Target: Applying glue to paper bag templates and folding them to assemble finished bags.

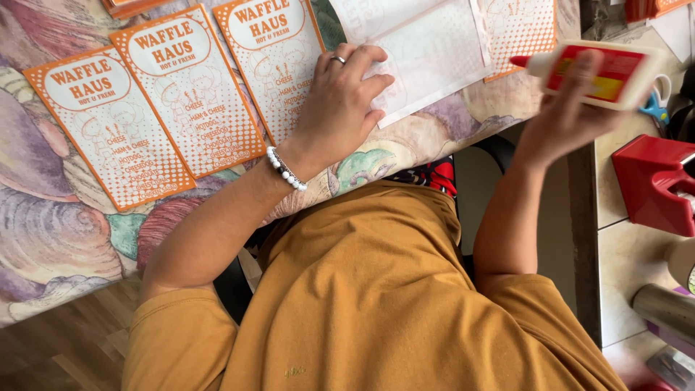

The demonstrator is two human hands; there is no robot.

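Note:
My left hand (337, 101), with a ring and a white bead bracelet, lies flat on an orange-and-white printed card (271, 65), its fingertips on the edge of a white sheet (427, 58). Two more such cards (188, 90) (108, 123) lie side by side to its left. At the right, above the table's edge, my right hand (568, 116) holds a white glue bottle (604, 72) on its side. The bottle has a red-and-yellow label, and its red tip points left toward the sheet.
The cards rest on a pastel patterned tablecloth (58, 239). A side surface at the right holds a red tape dispenser (655, 192), blue-handled scissors (655, 107) and a metal cylinder (666, 308). Another orange card (521, 29) lies beyond the sheet. Wooden floor (65, 347) shows at bottom left.

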